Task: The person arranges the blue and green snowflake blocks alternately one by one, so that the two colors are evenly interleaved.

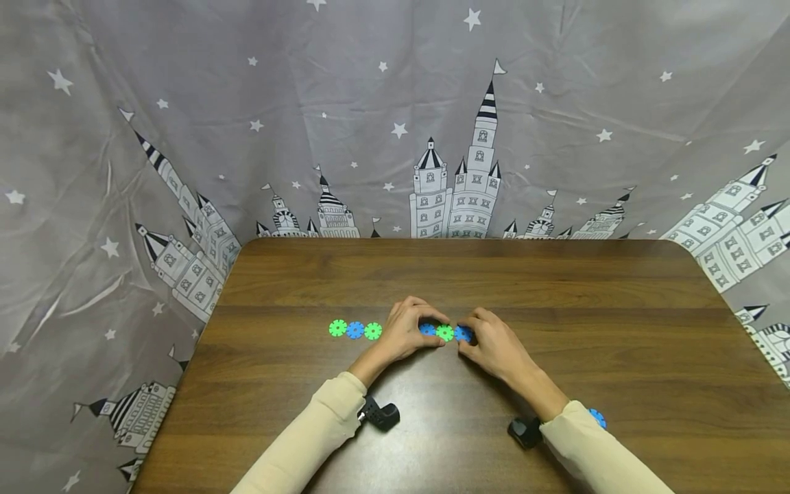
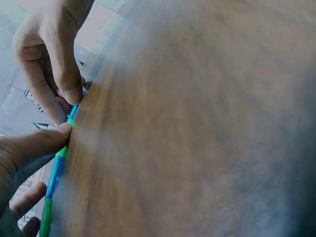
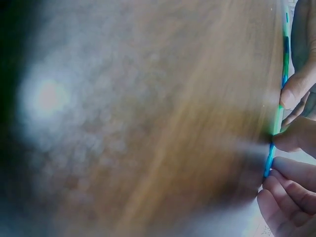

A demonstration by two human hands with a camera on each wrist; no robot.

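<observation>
A row of flat, notched discs lies across the table, green and blue by turns. At its left end are a green disc (image 1: pixel 337 328), a blue one (image 1: pixel 355 330) and another green one (image 1: pixel 373 331). My left hand (image 1: pixel 404 331) covers the row's middle and pinches a green notched disc (image 1: pixel 444 333) between thumb and forefinger, with a blue disc (image 1: pixel 427 331) under its arch. On the right end, my right hand (image 1: pixel 496 344) grips a blue notched disc (image 1: pixel 461 334) by its edges, right against the green one. Both wrist views show the row edge-on, flat on the tabletop.
Another blue disc (image 1: pixel 596 417) lies partly hidden behind the right sleeve (image 1: pixel 586 432). The brown wooden table (image 1: pixel 296 281) ends at a grey curtain (image 1: pixel 345 89) printed with castles and stars. Black wrist cameras (image 1: pixel 384 416) sit under both forearms, close above the tabletop.
</observation>
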